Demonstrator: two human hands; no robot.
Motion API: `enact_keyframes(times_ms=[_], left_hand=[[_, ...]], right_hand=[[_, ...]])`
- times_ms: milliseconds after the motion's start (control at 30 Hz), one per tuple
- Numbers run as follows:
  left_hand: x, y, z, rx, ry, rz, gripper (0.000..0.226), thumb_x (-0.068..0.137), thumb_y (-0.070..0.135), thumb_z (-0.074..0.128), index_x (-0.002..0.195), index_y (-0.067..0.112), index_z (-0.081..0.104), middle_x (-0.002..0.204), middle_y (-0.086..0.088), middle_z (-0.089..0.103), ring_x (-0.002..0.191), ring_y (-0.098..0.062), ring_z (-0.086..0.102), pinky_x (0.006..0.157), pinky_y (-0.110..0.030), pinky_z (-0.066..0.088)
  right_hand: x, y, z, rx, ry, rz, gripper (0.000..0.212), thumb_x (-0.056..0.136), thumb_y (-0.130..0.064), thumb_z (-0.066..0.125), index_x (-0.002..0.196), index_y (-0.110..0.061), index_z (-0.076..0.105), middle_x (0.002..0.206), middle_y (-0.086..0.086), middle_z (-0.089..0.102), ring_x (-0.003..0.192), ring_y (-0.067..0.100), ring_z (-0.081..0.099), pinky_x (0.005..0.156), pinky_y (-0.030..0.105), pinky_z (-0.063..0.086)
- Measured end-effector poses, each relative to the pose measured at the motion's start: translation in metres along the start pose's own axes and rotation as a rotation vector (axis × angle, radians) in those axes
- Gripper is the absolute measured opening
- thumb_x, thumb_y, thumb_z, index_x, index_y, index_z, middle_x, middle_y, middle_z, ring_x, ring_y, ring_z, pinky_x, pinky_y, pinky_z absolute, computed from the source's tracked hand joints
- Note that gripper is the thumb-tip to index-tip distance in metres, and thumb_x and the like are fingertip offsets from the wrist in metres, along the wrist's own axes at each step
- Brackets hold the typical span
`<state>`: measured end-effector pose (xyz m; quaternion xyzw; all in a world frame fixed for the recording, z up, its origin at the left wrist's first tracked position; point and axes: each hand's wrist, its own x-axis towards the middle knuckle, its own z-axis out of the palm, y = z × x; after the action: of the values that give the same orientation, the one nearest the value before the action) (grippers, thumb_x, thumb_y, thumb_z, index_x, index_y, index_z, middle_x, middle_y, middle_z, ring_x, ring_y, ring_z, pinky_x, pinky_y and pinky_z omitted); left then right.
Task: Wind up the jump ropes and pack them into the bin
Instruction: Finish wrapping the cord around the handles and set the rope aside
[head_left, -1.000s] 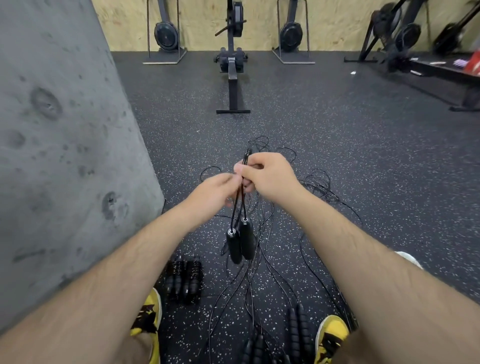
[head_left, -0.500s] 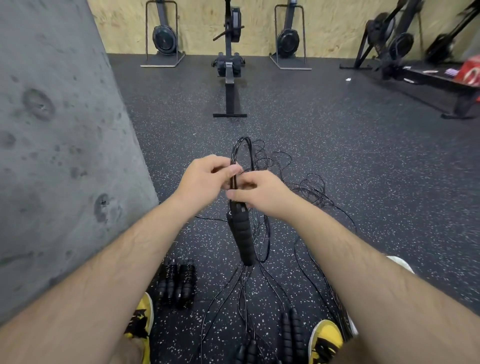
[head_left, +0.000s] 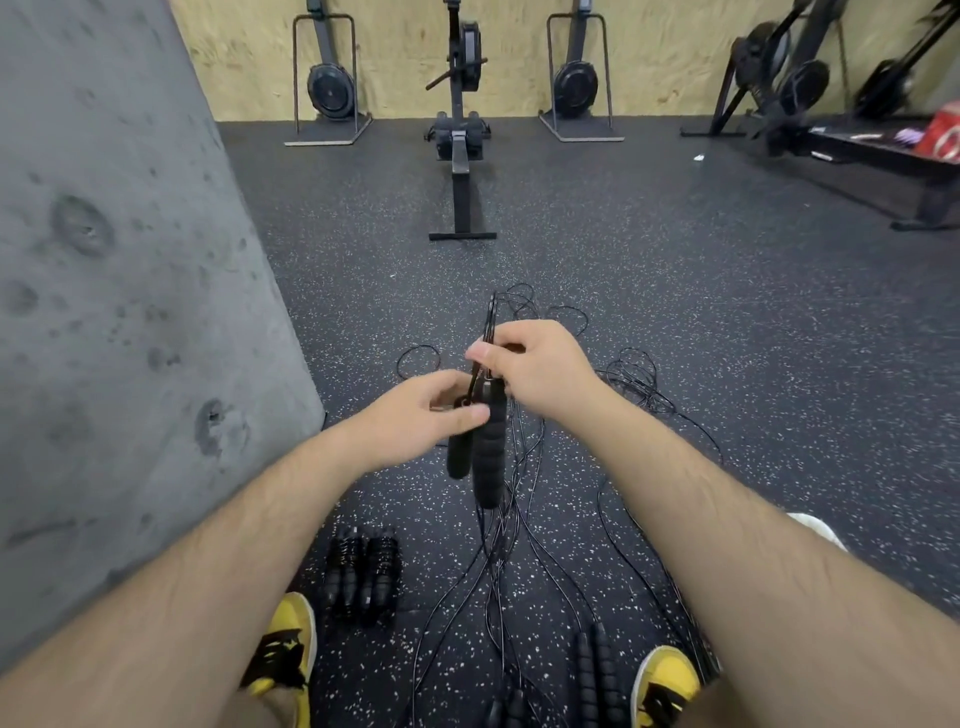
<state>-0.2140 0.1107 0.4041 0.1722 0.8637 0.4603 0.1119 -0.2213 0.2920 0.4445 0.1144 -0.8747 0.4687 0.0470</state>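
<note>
Jump rope handles (head_left: 483, 447) hung as a pair in front of me, mid-frame, foam grips pointing down toward 6 o'clock. My right hand (head_left: 540, 369) pinched the folded cord (head_left: 488, 325) just above the handle tops, thumb and fingers curled round it. The fold stuck up toward 12 past my knuckles. My left hand (head_left: 421, 415) sat at 9 o'clock of the handles, fingers curled on the nearer one w/ thumb across. So both hands closed on the same rope, touching it, close together.

Risks, my read:
- Rest of the cord trailed down into the loose tangle (head_left: 509, 566) on the floor at 6 o'clock. Winding w/o freeing it first would prob drag neighbouring ropes up and knot things.
- Only a pinch on the cord. Any tug from below and the fold could slip out, loops undone.
- Handles hung free, so they could swing and unwrap turns if I let go w/ left.
- More cord loops (head_left: 634, 379) lay at 3 o'clock of my hands, easy to snag.

One wound bundle (head_left: 363, 574) lay on the floor at 7 o'clock by my left shoe (head_left: 285, 644). More handles (head_left: 592, 675) sat at 5 o'clock beside my right shoe (head_left: 667, 680). Bin not in view, can't tell where it was.
</note>
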Motion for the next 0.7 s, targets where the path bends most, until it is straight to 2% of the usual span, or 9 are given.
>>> enact_keyframes(times_ms=[67, 200, 267, 333, 400, 467, 533, 600, 700], left_hand=[[-0.001, -0.003, 0.002, 0.051, -0.022, -0.018, 0.025, 0.097, 0.028, 0.068, 0.121, 0.027, 0.062, 0.119, 0.009, 0.07, 0.11, -0.01, 0.064, 0.106, -0.04, 0.048], [0.001, -0.001, 0.007, 0.073, 0.022, -0.009, 0.011, 0.098, 0.024, 0.067, 0.106, 0.03, 0.062, 0.112, 0.004, 0.069, 0.1, -0.014, 0.064, 0.091, -0.037, 0.05], [0.002, 0.002, 0.008, 0.068, 0.059, 0.018, 0.01, 0.1, 0.025, 0.064, 0.096, 0.033, 0.06, 0.098, 0.009, 0.067, 0.086, -0.008, 0.059, 0.081, -0.033, 0.044], [0.003, 0.006, 0.007, -0.009, 0.107, 0.038, 0.004, 0.097, 0.035, 0.064, 0.094, 0.035, 0.062, 0.088, 0.013, 0.065, 0.08, -0.007, 0.056, 0.079, -0.038, 0.046], [0.004, 0.006, 0.006, -0.088, 0.131, 0.06, 0.017, 0.086, 0.053, 0.063, 0.097, 0.04, 0.064, 0.091, 0.007, 0.067, 0.084, -0.012, 0.058, 0.086, -0.048, 0.051], [0.004, 0.005, 0.006, -0.129, 0.13, 0.07, 0.024, 0.083, 0.058, 0.062, 0.1, 0.039, 0.063, 0.097, -0.002, 0.069, 0.087, -0.016, 0.059, 0.091, -0.053, 0.051], [0.004, 0.007, 0.009, -0.147, 0.149, 0.088, 0.015, 0.093, 0.045, 0.064, 0.103, 0.034, 0.063, 0.101, -0.005, 0.072, 0.089, -0.016, 0.059, 0.093, -0.053, 0.05], [0.005, 0.006, 0.011, -0.19, 0.177, 0.092, 0.006, 0.098, 0.029, 0.065, 0.104, 0.027, 0.063, 0.095, 0.002, 0.074, 0.087, -0.013, 0.059, 0.092, -0.047, 0.05], [0.005, 0.009, 0.014, -0.198, 0.217, 0.059, 0.011, 0.096, 0.023, 0.071, 0.106, 0.024, 0.066, 0.097, 0.001, 0.074, 0.085, -0.012, 0.061, 0.09, -0.039, 0.05]], right_hand=[[0.0, 0.0, -0.001, -0.003, 0.014, -0.006, 0.04, 0.093, -0.031, 0.066, 0.072, 0.002, 0.057, 0.058, 0.003, 0.044, 0.053, 0.013, 0.038, 0.051, 0.027, 0.031], [0.0, 0.001, -0.004, -0.007, 0.052, -0.012, 0.043, 0.094, -0.029, 0.066, 0.057, -0.015, 0.049, 0.049, -0.008, 0.036, 0.043, 0.005, 0.031, 0.046, 0.021, 0.026], [0.001, 0.001, -0.006, 0.015, 0.062, -0.012, 0.035, 0.095, -0.028, 0.065, 0.066, -0.011, 0.059, 0.052, -0.007, 0.041, 0.047, 0.004, 0.033, 0.05, 0.023, 0.03], [0.002, 0.003, -0.007, 0.036, 0.045, 0.005, 0.021, 0.096, -0.027, 0.064, 0.089, -0.009, 0.073, 0.061, -0.006, 0.051, 0.055, 0.008, 0.042, 0.058, 0.027, 0.039], [0.003, 0.005, -0.006, 0.039, 0.034, 0.019, 0.018, 0.096, -0.025, 0.063, 0.1, -0.013, 0.075, 0.065, -0.009, 0.057, 0.06, 0.009, 0.049, 0.065, 0.029, 0.047], [0.003, 0.007, -0.005, 0.051, 0.032, 0.024, 0.014, 0.096, -0.024, 0.062, 0.097, -0.016, 0.074, 0.064, -0.012, 0.058, 0.062, 0.009, 0.052, 0.07, 0.032, 0.051], [0.005, 0.009, -0.004, 0.078, 0.051, 0.043, 0.012, 0.096, -0.024, 0.063, 0.089, -0.022, 0.071, 0.062, -0.014, 0.057, 0.061, 0.009, 0.053, 0.067, 0.029, 0.049], [0.006, 0.01, -0.002, 0.093, 0.066, 0.068, 0.013, 0.096, -0.025, 0.063, 0.085, -0.023, 0.07, 0.06, -0.014, 0.056, 0.059, 0.008, 0.052, 0.066, 0.029, 0.046], [0.01, 0.012, 0.002, 0.13, 0.086, 0.107, 0.022, 0.094, -0.028, 0.065, 0.073, -0.02, 0.068, 0.063, -0.005, 0.057, 0.062, 0.016, 0.052, 0.071, 0.043, 0.053]])
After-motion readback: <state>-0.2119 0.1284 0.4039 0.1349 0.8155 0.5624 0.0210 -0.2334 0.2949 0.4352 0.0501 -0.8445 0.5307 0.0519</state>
